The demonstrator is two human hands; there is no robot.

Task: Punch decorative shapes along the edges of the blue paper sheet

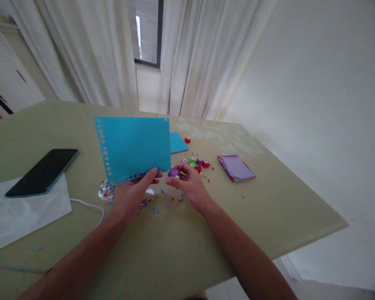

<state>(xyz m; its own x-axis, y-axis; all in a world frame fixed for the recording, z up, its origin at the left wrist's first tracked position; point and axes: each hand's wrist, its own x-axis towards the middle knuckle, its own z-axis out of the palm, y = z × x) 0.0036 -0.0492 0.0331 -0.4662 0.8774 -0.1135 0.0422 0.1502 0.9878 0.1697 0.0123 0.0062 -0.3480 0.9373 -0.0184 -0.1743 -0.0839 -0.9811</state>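
My left hand [134,189] grips a sheet of blue paper [137,146] by its lower edge, thumb in front and fingers behind. Small shapes are punched out along the sheet's left and bottom edges and at its upper right corner. In my right hand [189,183] is a small purple craft punch [173,173], held at the sheet's lower right corner; whether the paper sits inside its slot I cannot tell. Just beyond this hand lies a group of red, green and purple punches [193,160]. Tiny punched-out bits [162,202] are scattered on the table below.
A dark phone [45,171] rests on a white sheet [28,212] at left, near a white cable [89,204]. Confetti fills a clear container [106,191]. Farther back are more blue paper [177,142] and a red punch [188,139]. Purple paper [236,168] lies stacked at right.
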